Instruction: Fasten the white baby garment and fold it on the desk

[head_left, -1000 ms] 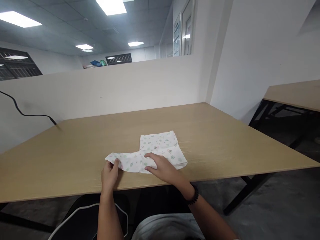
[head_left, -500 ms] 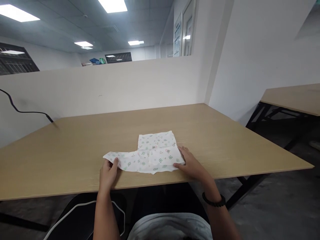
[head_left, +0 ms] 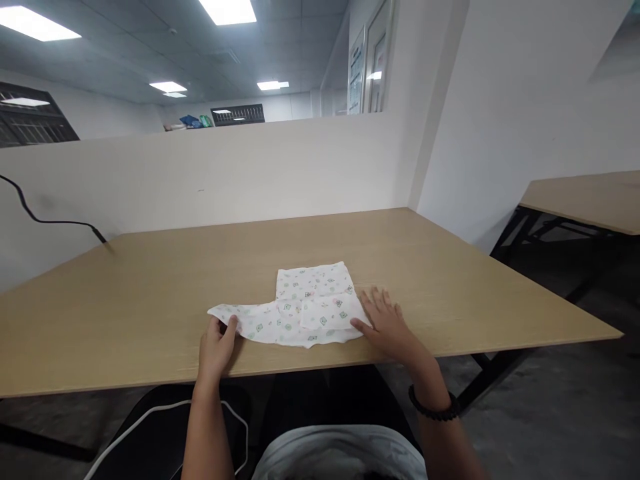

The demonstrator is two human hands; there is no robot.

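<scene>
A thin white cloth [head_left: 320, 310] with small green and pink prints lies partly folded near the table's front edge. Its back part is squarish, and a narrow strip of it reaches out to the left. Whether it is a garment I cannot tell. My left hand [head_left: 217, 347] pinches the tip of that strip between thumb and fingers, lifting it slightly. At the cloth's right edge, my right hand [head_left: 389, 328] lies palm down with its fingers spread; the thumb rests on or beside the edge, and the other fingers lie mostly on the wood.
The cloth lies on a wooden table [head_left: 200, 267], with a low white partition [head_left: 280, 173] behind it. A black cable [head_left: 60, 222] hangs at the left. Another table [head_left: 590, 197] stands to the right. Below the front edge, a white cord [head_left: 145, 417] crosses a dark seat.
My right hand has let go of the cloth's right edge and shifted slightly right, its fingers now spread. The left hand keeps its pinch, and the cloth has hardly moved.
</scene>
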